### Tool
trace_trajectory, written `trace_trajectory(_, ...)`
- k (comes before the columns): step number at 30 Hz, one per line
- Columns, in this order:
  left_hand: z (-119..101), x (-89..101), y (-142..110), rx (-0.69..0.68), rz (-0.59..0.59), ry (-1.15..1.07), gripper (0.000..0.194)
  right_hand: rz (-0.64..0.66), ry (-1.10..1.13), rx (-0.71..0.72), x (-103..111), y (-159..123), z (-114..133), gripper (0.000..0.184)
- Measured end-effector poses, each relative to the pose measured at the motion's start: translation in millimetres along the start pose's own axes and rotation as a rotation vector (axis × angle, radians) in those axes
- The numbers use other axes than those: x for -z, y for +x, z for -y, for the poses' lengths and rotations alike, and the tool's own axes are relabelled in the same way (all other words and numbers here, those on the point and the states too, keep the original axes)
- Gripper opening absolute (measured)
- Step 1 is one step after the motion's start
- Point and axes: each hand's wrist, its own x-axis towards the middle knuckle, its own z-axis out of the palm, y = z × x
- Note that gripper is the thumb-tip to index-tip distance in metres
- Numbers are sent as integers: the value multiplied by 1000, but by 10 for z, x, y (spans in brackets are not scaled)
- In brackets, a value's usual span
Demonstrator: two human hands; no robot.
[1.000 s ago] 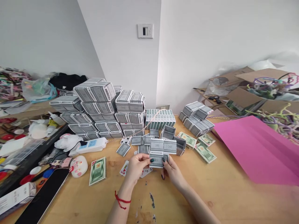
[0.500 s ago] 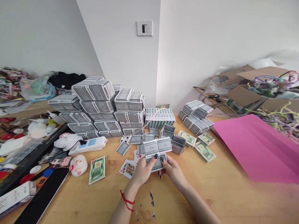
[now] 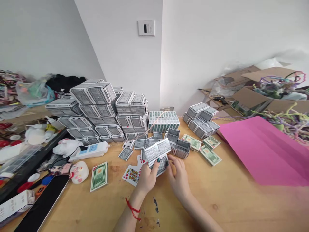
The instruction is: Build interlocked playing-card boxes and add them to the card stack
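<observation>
- Left hand [image 3: 147,176], the nearer, pinches a folded playing-card piece [image 3: 158,150], thumb on top.
- The piece extends forward of both hands, long axis slanting up rightward.
- Right hand [image 3: 180,180] curls by its right edge; whether pinching, cannot tell.

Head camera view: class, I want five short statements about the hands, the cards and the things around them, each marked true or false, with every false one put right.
1. The left hand holds a patterned card piece. True.
2. The red bracelet is on the right wrist. False: it is on the left wrist.
3. A face-up king card lies on the table. True.
4. The power strip is all black. False: it is white, with blue on top.
5. The pink sheet lies to the right of the patterned card piece. True.
</observation>
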Motion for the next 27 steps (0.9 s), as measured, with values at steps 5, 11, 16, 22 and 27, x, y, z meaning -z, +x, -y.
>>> trace_trajectory(5, 76, -5, -23, -51, -38, 30, 34, -16, -79, 97, -66, -151, 89, 37)
trace_trajectory(11, 27, -25, -44, -6, 28, -33, 38, 101, 192, -136, -71, -129, 112, 38)
trace_trajectory(16, -41, -19, -41, 9, 34, -21, 38, 136, 313, -224, -32, -39, 102, 30)
trace_trajectory(22, -7, -10, -52, -61, 15, 20, 38, 202, 390, -237, -1, 2, 161, 28)
trace_trajectory(27, 56, -40, -51, 2, -30, -118, 40, 243, 477, -267, 49, 64, 189, 33)
